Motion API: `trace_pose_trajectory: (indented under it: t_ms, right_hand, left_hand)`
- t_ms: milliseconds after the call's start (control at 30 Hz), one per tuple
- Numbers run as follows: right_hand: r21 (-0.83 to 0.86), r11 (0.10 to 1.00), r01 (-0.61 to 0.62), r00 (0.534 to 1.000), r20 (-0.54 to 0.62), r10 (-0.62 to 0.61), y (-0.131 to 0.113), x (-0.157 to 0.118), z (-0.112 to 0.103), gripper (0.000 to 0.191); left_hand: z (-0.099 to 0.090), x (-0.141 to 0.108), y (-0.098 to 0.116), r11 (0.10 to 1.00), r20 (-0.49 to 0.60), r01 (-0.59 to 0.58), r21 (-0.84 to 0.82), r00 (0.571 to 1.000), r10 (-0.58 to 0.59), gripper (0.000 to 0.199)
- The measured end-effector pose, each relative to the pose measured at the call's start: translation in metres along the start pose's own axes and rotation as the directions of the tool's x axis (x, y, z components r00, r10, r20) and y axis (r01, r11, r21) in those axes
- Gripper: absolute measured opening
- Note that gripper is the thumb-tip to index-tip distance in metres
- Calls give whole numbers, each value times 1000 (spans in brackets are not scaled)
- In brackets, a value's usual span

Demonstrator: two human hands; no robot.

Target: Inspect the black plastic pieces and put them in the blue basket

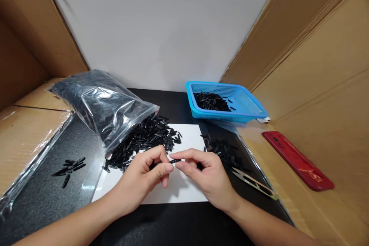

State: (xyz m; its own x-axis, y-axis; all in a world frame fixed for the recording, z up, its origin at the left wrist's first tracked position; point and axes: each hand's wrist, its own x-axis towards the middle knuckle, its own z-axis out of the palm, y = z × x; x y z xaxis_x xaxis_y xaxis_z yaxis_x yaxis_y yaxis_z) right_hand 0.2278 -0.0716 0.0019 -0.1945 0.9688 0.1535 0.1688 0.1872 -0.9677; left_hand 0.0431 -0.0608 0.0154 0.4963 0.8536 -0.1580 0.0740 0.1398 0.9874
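Black worktop (161, 221) carries white paper (191, 134), probably for contrast. Over it, the left hand (144, 173) and right hand (211, 177) pinch one dark piece (175, 161) between fingertips, likely for control, the loose pile (147, 134) just beyond the left hand.

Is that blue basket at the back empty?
No, a heap of small black pieces lies inside the blue basket.
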Motion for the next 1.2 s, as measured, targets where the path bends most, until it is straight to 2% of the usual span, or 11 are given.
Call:
trace_pose_trajectory:
  t_ms: [167, 300, 400, 467, 533, 633, 733, 833, 1000, 1100, 1200]
  right_hand:
    - [70, 994, -80, 997, 5, 80, 0, 2, 0, 22]
    - [178, 973, -147, 989, 27, 144, 0, 3, 0, 21]
    - [453, 853, -262, 965, 140, 222, 1, 4, 1, 23]
    - [534, 773, -343, 939, 222, 263, 2, 4, 2, 30]
    - [437, 837, -329, 942, 220, 255, 1, 4, 3, 32]
    - [100, 981, -166, 974, 176, 146, -1, 3, 7, 14]
    - [-99, 994, -45, 977, 205, 64, -3, 1, 10, 13]
    - [-160, 987, 24, 975, 220, 12, -4, 1, 9, 14]
    - [-240, 960, 148, 949, 309, -69, -4, 0, 4, 14]
    - [-267, 955, 127, 952, 303, -42, -4, -1, 2, 13]
    - [-262, 964, 50, 981, 196, 2, -3, 1, 0, 10]
  left_hand:
    - [2, 3, 0, 962, 27, 85, -261, 996, -80, 46]
    - [5, 3, 2, 915, 41, 170, -365, 985, -167, 58]
    - [7, 3, 1, 916, 46, 168, -365, 986, -163, 63]
    - [8, 2, -1, 923, 48, 160, -350, 987, -153, 65]
    - [9, 1, -2, 930, 48, 155, -333, 988, -148, 66]
    - [11, 0, -4, 942, 42, 156, -297, 988, -150, 68]
    - [11, -1, -7, 949, 45, 163, -268, 987, -157, 70]
    - [11, -1, -9, 953, 54, 164, -256, 986, -155, 68]
    - [14, 0, -11, 960, 41, 171, -222, 985, -166, 66]
    - [15, 1, -10, 960, 52, 177, -216, 984, -170, 62]
    - [13, 2, -7, 963, 52, 150, -222, 988, -142, 53]
